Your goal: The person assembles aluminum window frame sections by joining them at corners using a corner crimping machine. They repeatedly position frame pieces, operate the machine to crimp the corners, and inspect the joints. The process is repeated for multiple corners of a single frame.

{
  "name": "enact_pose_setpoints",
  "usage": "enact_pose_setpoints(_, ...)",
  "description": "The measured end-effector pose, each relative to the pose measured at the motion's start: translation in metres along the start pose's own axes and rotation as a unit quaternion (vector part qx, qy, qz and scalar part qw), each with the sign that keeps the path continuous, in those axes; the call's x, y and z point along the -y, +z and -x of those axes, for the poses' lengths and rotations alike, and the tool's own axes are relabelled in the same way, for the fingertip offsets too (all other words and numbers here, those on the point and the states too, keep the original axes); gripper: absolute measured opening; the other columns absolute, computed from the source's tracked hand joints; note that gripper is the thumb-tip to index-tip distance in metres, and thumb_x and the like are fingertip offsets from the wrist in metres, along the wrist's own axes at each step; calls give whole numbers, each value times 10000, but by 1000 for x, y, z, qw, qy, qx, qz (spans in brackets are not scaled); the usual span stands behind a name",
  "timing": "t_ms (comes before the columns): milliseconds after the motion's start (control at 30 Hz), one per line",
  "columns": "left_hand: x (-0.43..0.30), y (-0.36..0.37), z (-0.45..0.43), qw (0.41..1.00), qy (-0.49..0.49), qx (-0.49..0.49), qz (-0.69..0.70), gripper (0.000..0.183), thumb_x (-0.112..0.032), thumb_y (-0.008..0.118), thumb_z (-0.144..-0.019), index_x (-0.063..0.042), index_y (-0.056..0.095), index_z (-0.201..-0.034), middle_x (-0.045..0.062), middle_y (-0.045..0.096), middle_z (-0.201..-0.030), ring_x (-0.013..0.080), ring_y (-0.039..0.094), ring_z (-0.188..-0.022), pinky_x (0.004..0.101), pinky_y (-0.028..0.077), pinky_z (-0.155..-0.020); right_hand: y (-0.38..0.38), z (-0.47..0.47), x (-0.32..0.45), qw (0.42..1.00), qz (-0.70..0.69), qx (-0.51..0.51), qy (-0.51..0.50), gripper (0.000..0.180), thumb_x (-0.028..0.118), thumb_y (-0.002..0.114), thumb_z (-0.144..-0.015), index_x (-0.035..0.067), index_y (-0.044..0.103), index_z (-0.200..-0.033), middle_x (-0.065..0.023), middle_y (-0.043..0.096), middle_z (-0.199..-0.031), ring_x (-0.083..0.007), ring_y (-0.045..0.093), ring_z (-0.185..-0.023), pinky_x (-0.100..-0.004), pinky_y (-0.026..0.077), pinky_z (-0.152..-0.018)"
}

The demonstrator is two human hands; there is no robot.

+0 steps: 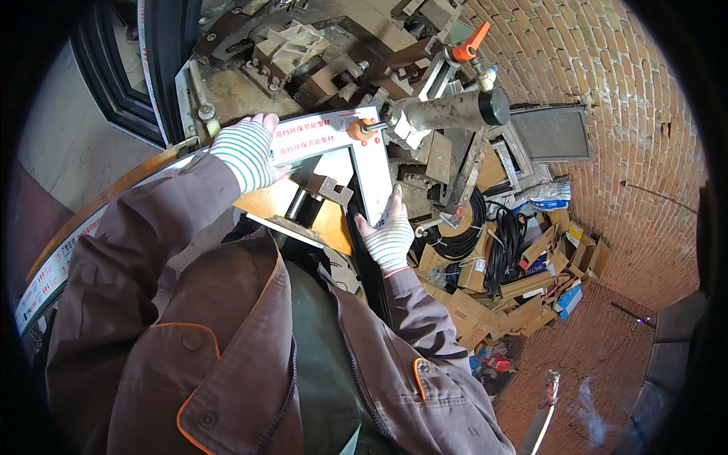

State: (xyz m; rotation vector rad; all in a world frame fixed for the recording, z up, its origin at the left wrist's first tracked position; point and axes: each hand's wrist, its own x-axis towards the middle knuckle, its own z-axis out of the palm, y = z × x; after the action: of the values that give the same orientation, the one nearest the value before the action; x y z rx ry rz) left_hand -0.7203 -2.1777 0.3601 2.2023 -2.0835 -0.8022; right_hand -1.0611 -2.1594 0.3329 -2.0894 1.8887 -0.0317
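Observation:
Two film-covered profiles of a window frame (311,134) meet at a right-angled corner on a metal machine. My left hand (243,151), in a green-striped white glove, grips the long profile, fingers over its far edge and thumb on the near side. My right hand (388,238), gloved alike, holds the shorter profile (372,182) near its lower end, with thumb and forefinger on opposite sides. A round orange-brown pad (359,129) on the rod of a pneumatic cylinder (449,109) sits over the corner. Inside the corner is a notched steel block (327,187).
An orange clamp lever (472,42) rises behind the cylinder. Steel blocks (330,82) cover the machine bed. Dark frames (122,68) lean at the far left. Coiled black strips (472,227) and cardboard scraps (472,313) lie to the right, by a brick wall (625,102).

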Motion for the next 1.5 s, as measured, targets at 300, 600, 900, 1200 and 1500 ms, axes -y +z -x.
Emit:
enact_pose_setpoints(300,-1,2,2,1000,5,-17,-20,810,-521,814,-802,13,541,-1346,216,642,-1289,344,638,-1204,422,515,-1052,-5,1,6,1000,-1,6,13,1166,392,894,-721,2,271,-1626,-220,618,-1320,-370,662,-1143,-410,548,-970)
enact_pose_setpoints(600,-5,2,2,1000,-13,-15,5,886,-546,840,-769,4,520,-1386,215,629,-1291,353,617,-1239,426,514,-1055,-9,-1,10,1000,0,9,28,1160,438,888,-733,8,288,-1627,-241,636,-1267,-371,676,-1126,-411,554,-972)
enact_pose_setpoints(900,-33,10,-31,889,167,-309,294,708,-377,867,-800,24,588,-1313,241,585,-1324,394,590,-1219,463,483,-1077,-13,-2,6,999,2,30,39,1148,564,826,-754,22,302,-1620,-264,628,-1282,-392,688,-1121,-433,563,-976)
enact_pose_setpoints(1200,-114,-90,-67,895,267,-329,139,700,-500,897,-667,-39,694,-1153,140,678,-1099,305,657,-1066,433,530,-978,-13,-5,5,998,-15,36,42,1152,577,825,-746,1,324,-1608,-284,612,-1321,-395,678,-1160,-438,561,-991)
enact_pose_setpoints(1500,29,-70,-33,876,202,-423,118,466,-179,776,-904,-20,608,-1309,168,631,-1238,295,655,-1069,395,556,-927,-13,-6,5,999,-23,27,32,1134,509,867,-720,-32,360,-1577,-257,658,-1217,-393,695,-1078,-433,570,-947)
